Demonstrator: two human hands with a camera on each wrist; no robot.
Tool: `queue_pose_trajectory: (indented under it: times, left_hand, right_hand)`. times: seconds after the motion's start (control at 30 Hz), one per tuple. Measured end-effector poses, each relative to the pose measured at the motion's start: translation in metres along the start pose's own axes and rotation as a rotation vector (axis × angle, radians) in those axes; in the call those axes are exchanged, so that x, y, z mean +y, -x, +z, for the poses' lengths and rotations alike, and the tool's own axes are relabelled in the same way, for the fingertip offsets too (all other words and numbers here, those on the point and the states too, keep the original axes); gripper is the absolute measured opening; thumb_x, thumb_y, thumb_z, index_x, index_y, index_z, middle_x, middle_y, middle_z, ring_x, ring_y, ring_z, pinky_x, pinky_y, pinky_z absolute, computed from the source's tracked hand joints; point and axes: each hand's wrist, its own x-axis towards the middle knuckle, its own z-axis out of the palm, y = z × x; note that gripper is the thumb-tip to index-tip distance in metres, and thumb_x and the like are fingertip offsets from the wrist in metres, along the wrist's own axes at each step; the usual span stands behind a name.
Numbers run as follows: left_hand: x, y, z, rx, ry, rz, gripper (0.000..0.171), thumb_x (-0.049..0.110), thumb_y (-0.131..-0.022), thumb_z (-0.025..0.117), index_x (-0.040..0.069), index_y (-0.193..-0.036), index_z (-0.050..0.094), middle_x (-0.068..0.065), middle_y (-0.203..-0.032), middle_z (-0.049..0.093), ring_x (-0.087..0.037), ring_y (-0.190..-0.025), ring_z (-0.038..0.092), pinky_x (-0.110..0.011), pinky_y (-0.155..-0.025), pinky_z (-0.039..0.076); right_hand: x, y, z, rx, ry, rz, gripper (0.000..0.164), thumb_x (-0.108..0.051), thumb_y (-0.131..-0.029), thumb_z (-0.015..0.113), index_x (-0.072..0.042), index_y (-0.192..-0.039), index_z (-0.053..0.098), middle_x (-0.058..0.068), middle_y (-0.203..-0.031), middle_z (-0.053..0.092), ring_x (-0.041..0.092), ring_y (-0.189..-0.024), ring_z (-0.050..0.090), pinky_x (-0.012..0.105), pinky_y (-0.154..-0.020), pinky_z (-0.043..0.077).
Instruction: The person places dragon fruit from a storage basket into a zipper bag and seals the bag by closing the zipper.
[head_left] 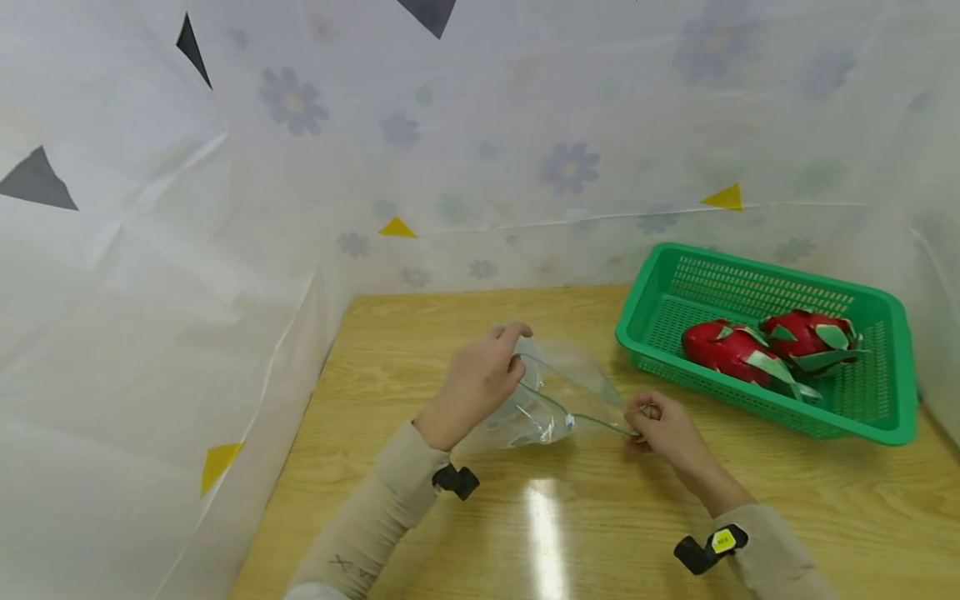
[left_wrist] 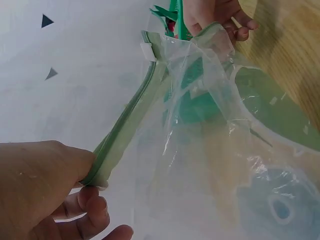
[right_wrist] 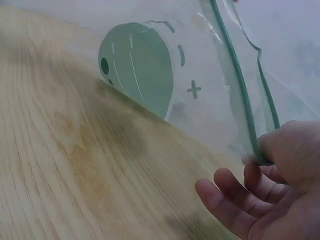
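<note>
A clear zip bag (head_left: 536, 408) with green zip edges and a small white slider (head_left: 569, 422) spans the space between both hands, low over the table. Its mouth gapes between the two green strips. My left hand (head_left: 480, 385) pinches one end of the zip edge between thumb and finger; the other fingers curl loosely beneath, as the left wrist view shows. At the opposite end my right hand (head_left: 667, 433) pinches the corner of the zip edge. A green printed oval label (right_wrist: 137, 70) shows on the bag in the right wrist view.
To the right stands a green plastic basket (head_left: 757, 410) with two red dragon fruits (head_left: 723, 350) lying in it. The wooden table (head_left: 420, 533) reaches back to a white flowered sheet (head_left: 480, 150), which also hangs along the left side.
</note>
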Motion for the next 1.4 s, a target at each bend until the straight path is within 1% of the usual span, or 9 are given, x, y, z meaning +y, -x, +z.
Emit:
queue_pose_trajectory:
  times: [0.1,0.3,0.5,0.6,0.77,0.87,1.1,1.23,1.4]
  left_hand:
    - [-0.002,0.001,0.000,0.024,-0.010,0.012,0.026,0.004,-0.091,0.058,0.014,-0.113,0.065,-0.001,-0.087,0.065,-0.006,-0.046,0.026,-0.018,-0.042,0.019]
    - [0.007,0.002,0.006,-0.015,-0.010,0.071,0.010,0.011,-0.092,0.061,0.016,-0.097,0.068,0.001,-0.083,0.058,-0.008,-0.063,0.046,-0.018,-0.050,0.036]
    - [0.004,0.003,0.009,-0.053,0.020,0.032,0.005,0.016,-0.097,0.061,0.015,-0.094,0.065,0.002,-0.084,0.063,-0.007,-0.068,0.057,-0.016,-0.054,0.043]
    - [-0.003,0.006,0.010,-0.027,0.012,-0.001,0.004,0.015,-0.097,0.062,0.013,-0.094,0.065,0.001,-0.083,0.063,-0.007,-0.065,0.058,-0.017,-0.053,0.043]
    - [-0.009,0.010,0.012,-0.003,0.020,0.011,0.005,0.018,-0.096,0.064,0.015,-0.092,0.064,0.001,-0.084,0.062,-0.006,-0.062,0.055,-0.016,-0.050,0.040]
    - [-0.008,0.009,0.014,-0.027,0.067,0.007,0.008,0.022,-0.097,0.064,0.016,-0.091,0.063,0.003,-0.082,0.062,-0.005,-0.063,0.053,-0.015,-0.052,0.040]
    - [-0.005,0.005,0.019,-0.090,0.143,-0.078,0.011,0.024,-0.097,0.063,0.018,-0.088,0.064,0.007,-0.076,0.064,-0.003,-0.061,0.053,-0.015,-0.052,0.041]
    - [-0.005,0.003,0.019,-0.086,0.176,-0.103,0.011,0.023,-0.098,0.061,0.017,-0.089,0.063,0.007,-0.073,0.063,-0.002,-0.056,0.050,-0.015,-0.049,0.040]
    - [-0.006,0.003,0.019,-0.076,0.219,-0.120,0.012,0.024,-0.099,0.060,0.017,-0.090,0.063,0.007,-0.071,0.062,-0.002,-0.051,0.048,-0.016,-0.046,0.038]
  right_hand:
    - [0.003,0.001,-0.004,0.009,-0.010,0.015,0.037,-0.012,-0.103,0.051,0.011,-0.131,0.042,0.005,-0.086,0.057,0.021,-0.076,0.072,0.041,-0.074,0.062]
    - [-0.009,0.002,-0.002,0.022,-0.034,-0.022,0.039,-0.018,-0.103,0.053,0.010,-0.130,0.045,0.008,-0.102,0.059,0.013,-0.082,0.065,0.039,-0.076,0.061]
    - [-0.019,0.004,-0.004,0.004,-0.046,-0.100,0.043,-0.022,-0.103,0.055,0.009,-0.131,0.044,0.007,-0.103,0.058,0.018,-0.085,0.068,0.039,-0.074,0.062]
    - [-0.017,0.005,-0.011,0.033,-0.035,-0.086,0.041,-0.020,-0.103,0.054,0.010,-0.130,0.044,0.002,-0.101,0.056,0.014,-0.086,0.065,0.041,-0.075,0.062]
    - [-0.012,0.006,-0.020,0.035,0.002,-0.065,0.041,-0.022,-0.103,0.054,0.009,-0.129,0.045,0.004,-0.101,0.056,0.014,-0.089,0.063,0.042,-0.079,0.061]
    - [-0.014,0.004,-0.019,0.002,0.027,-0.095,0.043,-0.025,-0.102,0.056,0.008,-0.127,0.046,0.010,-0.103,0.058,0.017,-0.088,0.066,0.041,-0.077,0.061]
    - [-0.026,0.005,-0.014,-0.042,0.076,-0.151,0.043,-0.026,-0.101,0.059,0.008,-0.126,0.049,0.013,-0.104,0.059,0.019,-0.086,0.066,0.037,-0.073,0.062]
    - [-0.039,0.008,-0.016,-0.056,0.145,-0.210,0.042,-0.027,-0.102,0.058,0.006,-0.126,0.051,0.018,-0.107,0.060,0.017,-0.088,0.066,0.037,-0.073,0.062]
    - [-0.057,0.011,-0.031,-0.033,0.280,-0.258,0.037,-0.032,-0.103,0.053,-0.002,-0.124,0.053,0.016,-0.111,0.060,0.015,-0.089,0.067,0.034,-0.076,0.061]
